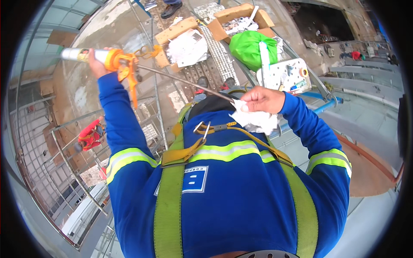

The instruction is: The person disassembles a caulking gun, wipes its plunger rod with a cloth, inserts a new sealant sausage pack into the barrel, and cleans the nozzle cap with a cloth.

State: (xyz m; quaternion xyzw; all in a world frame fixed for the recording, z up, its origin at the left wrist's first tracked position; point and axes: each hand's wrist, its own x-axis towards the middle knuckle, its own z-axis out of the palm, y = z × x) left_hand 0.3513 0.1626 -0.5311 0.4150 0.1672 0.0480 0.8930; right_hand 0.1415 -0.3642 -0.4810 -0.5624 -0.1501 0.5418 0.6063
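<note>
My left hand is wrapped around the barrel of an orange caulking gun, held out to the left. The gun carries a pale cartridge, blurred at its tip. Its orange trigger and handle hang below the barrel. A long metal plunger rod runs back from the gun towards my right hand. Pinched in that hand is a crumpled white paper or cloth, which meets the end of the rod. Whether it wraps the rod I cannot tell.
On the scaffold planks stand a cardboard box of white paper and a second box of scraps. Nearby are a green bag and a perforated white board bearing an orange tape roll. Scaffold poles surround me; a co-worker is below.
</note>
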